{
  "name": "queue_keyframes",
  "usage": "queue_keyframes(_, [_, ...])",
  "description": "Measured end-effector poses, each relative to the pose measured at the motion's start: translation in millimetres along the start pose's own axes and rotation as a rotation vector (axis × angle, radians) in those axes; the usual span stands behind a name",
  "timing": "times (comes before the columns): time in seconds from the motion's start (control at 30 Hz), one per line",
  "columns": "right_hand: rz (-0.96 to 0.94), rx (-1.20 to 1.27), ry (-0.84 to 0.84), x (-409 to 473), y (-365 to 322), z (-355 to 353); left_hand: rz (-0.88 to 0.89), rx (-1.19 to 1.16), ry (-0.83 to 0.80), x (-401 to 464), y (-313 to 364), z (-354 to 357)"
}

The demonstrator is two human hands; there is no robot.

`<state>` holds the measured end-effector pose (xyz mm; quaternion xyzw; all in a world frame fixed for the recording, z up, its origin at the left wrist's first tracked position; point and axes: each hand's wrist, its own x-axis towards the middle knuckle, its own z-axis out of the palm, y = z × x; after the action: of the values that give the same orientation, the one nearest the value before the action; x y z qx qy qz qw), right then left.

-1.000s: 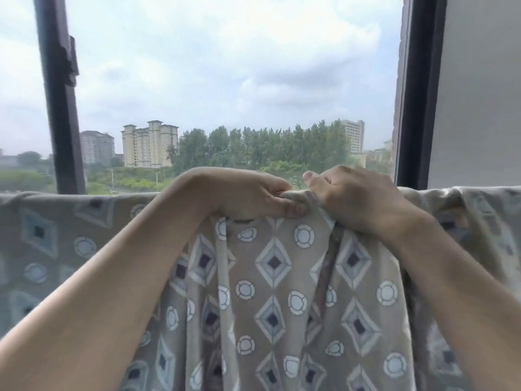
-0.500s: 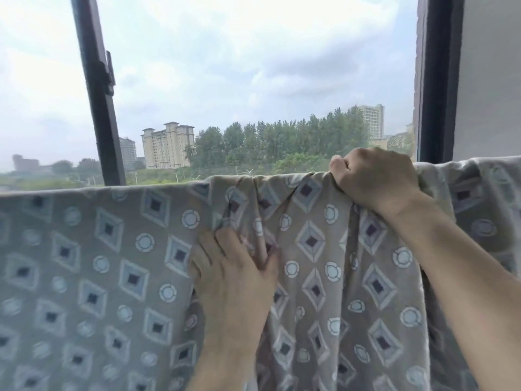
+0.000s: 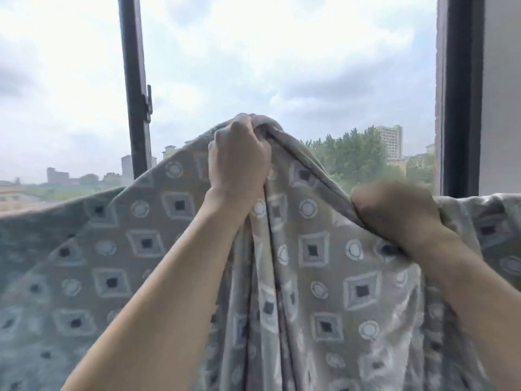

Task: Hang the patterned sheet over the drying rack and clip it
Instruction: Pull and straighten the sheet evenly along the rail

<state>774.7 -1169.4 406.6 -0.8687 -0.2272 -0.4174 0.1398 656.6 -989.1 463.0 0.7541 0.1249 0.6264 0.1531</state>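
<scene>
The patterned sheet [image 3: 324,266] fills the lower half of the view, a grey-beige cloth printed with squares and rings, spread from the left edge to the right edge in front of an open window. Its top edge rises to a peak near the middle, where the left hand [image 3: 239,162] grips a gathered bunch of cloth in a closed fist, knuckles up, and holds it well above the rest of the sheet. From that bunch long folds fall straight down toward the near bottom of the view. To the right and lower, the right hand [image 3: 394,213] is curled over the top hem of the sheet — fingers wrapped round the edge, back of the hand toward the camera. Between the two hands the hem runs as a taut slanting line. Left of the raised peak the cloth slopes down to a low, level edge; right of the right hand it lies level too. What the sheet hangs on is hidden under the cloth

Behind it stands a dark window frame post [image 3: 135,88] on the left and a second dark frame [image 3: 459,94] on the right, with a pale wall [image 3: 501,94] beyond it. Far off — trees [image 3: 349,153], tall buildings [image 3: 392,141] and a cloudy sky [image 3: 282,52]
</scene>
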Motion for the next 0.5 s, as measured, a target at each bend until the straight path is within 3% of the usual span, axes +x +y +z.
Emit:
queue_keyframes(0.1, [0.023,-0.005,-0.029,1.7,-5.5,0.7,-0.049,0.115,-0.320,43.0,13.1,39.7])
queue_keyframes(0.2, [0.050,-0.030,-0.045,1.4,0.8,-1.1,-0.115,0.387,-1.007,22.3,-0.5,71.3])
queue_keyframes(0.27, [0.048,-0.035,-0.041,-1.1,4.8,-0.3,-0.198,0.371,-1.341,4.4,-8.7,71.8])
queue_keyframes(0.33, [0.045,-0.023,-0.023,-1.1,7.3,-0.7,-0.155,0.237,-1.421,4.4,-7.4,74.5])
queue_keyframes(0.43, [0.049,-0.009,-0.039,1.1,8.9,0.7,-0.125,-0.087,-1.304,3.3,-5.8,72.9])
queue_keyframes(0.5, [0.026,0.113,-0.056,1.9,18.3,-1.6,-0.030,-0.159,-1.204,2.5,-7.6,71.4])
